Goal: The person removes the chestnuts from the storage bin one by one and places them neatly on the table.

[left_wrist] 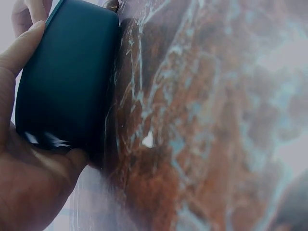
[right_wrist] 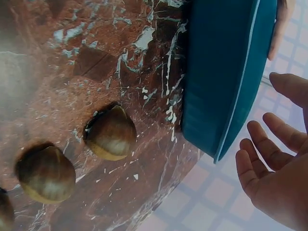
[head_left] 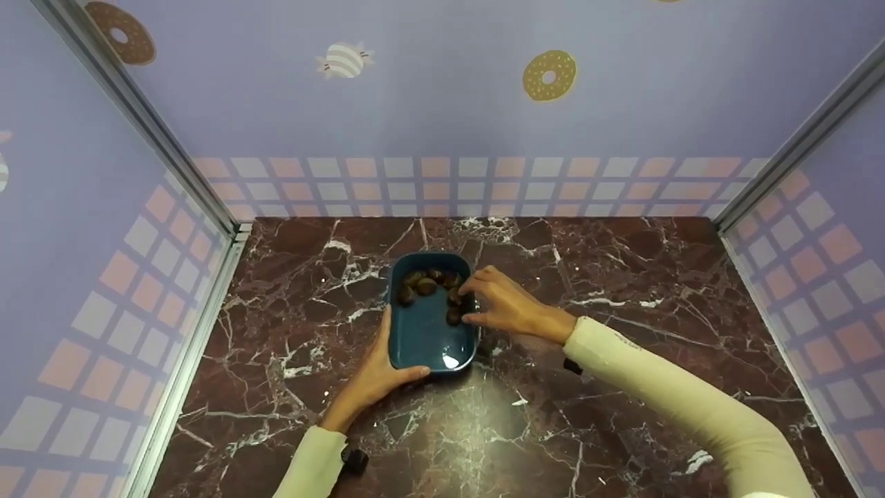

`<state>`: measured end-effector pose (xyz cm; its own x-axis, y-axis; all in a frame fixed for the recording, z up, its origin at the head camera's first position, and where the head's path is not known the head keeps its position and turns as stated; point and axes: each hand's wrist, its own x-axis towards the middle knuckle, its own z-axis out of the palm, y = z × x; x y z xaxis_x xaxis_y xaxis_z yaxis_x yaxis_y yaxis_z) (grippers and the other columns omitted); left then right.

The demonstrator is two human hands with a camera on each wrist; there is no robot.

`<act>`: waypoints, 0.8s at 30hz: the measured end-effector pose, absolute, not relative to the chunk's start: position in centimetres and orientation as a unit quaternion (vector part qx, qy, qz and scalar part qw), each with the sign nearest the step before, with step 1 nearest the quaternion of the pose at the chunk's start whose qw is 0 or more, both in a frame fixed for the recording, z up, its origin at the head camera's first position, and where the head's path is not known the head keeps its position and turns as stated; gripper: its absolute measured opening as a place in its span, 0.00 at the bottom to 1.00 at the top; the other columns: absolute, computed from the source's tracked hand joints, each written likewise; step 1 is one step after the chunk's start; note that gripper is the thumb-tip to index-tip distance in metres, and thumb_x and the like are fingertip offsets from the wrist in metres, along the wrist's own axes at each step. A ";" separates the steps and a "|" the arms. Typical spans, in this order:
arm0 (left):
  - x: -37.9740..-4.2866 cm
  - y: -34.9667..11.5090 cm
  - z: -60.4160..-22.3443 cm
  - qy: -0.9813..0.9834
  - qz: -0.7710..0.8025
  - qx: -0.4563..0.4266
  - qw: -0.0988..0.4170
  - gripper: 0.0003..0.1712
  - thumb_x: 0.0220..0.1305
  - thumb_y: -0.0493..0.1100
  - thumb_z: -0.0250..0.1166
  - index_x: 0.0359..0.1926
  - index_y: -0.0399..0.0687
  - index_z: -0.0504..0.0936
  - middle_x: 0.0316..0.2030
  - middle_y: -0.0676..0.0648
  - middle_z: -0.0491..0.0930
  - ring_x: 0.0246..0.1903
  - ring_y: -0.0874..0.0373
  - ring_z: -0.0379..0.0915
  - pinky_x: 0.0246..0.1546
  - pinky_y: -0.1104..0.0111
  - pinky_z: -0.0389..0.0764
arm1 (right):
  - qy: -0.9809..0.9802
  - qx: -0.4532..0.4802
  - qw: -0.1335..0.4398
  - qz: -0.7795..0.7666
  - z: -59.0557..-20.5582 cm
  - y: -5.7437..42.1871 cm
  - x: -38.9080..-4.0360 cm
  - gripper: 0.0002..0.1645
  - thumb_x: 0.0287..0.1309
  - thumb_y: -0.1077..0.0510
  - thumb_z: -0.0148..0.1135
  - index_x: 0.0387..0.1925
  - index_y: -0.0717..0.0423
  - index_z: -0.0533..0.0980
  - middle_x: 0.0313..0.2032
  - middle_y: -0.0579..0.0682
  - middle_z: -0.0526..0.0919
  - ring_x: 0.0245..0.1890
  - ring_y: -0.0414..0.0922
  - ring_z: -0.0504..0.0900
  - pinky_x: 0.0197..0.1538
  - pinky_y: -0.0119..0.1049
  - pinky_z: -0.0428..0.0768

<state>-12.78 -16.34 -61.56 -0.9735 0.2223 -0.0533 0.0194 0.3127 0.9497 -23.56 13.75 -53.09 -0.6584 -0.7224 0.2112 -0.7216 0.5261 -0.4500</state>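
A deep blue rectangular dish (head_left: 427,330) stands on the table with several glossy brown chestnuts (head_left: 426,286) inside, gathered toward its far end and right side. My left hand (head_left: 377,373) grips the near left corner, fingers along the left side and thumb at the near end. In the left wrist view that hand (left_wrist: 36,187) lies round the dish wall (left_wrist: 70,72). Over the right rim reaches my right hand (head_left: 508,304), its fingertips close to the chestnuts there. The right wrist view has its fingers (right_wrist: 262,144) loosely bent and spread, with nothing between them.
In the right wrist view, more chestnuts (right_wrist: 110,134) lie on the table outside the dish; my right arm hides that area from the head camera. The dark red marbled table (head_left: 311,332) is bounded by a patterned back wall (head_left: 442,104) and side walls.
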 end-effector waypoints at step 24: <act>-12.8 -16.3 -61.6 0.807 0.579 0.080 0.081 0.83 0.56 0.52 0.88 0.91 0.55 0.32 0.89 0.41 0.32 0.87 0.38 0.33 0.83 0.37 0.44 | 0.905 -0.391 0.048 -0.163 -55.9 10.6 -25.0 0.19 0.57 0.49 0.86 0.48 0.50 0.92 0.55 0.52 0.91 0.62 0.57 0.74 0.54 0.62 0.71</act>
